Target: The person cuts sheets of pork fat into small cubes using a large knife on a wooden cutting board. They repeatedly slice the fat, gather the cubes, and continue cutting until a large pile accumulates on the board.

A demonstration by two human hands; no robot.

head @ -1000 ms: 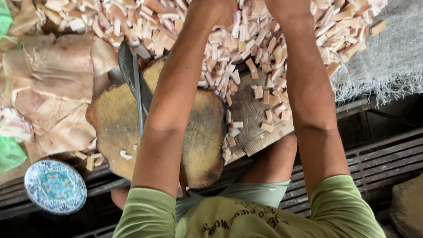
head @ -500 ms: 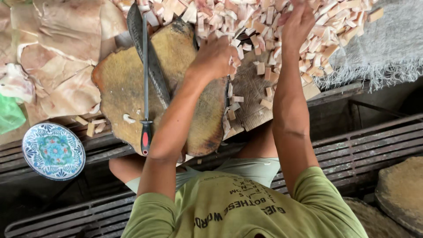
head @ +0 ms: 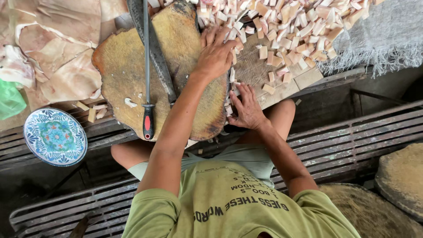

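My left hand [head: 216,53] lies palm down on the right edge of a round wooden chopping block [head: 119,66], with its fingers against a pile of small pale cut pieces [head: 286,26]. My right hand [head: 246,108] rests with spread fingers at the block's near right rim, touching a few loose pieces on a wooden board [head: 257,70]. Neither hand grips anything. A dark cleaver [head: 156,53] and a sharpening steel with a red and black handle [head: 147,119] lie across the block, left of my left forearm.
Large pale sheets of skin [head: 57,57] are stacked at the left, beside a green bag [head: 9,99]. A blue patterned plate [head: 55,136] sits on the metal grate [head: 374,132]. A grey frayed cloth [head: 387,35] lies at the top right. Round blocks [head: 401,176] stand at the bottom right.
Both hands have drawn back from the far pile toward my body. The right hand has dropped to the block's near rim; the left now rests on the block's edge.
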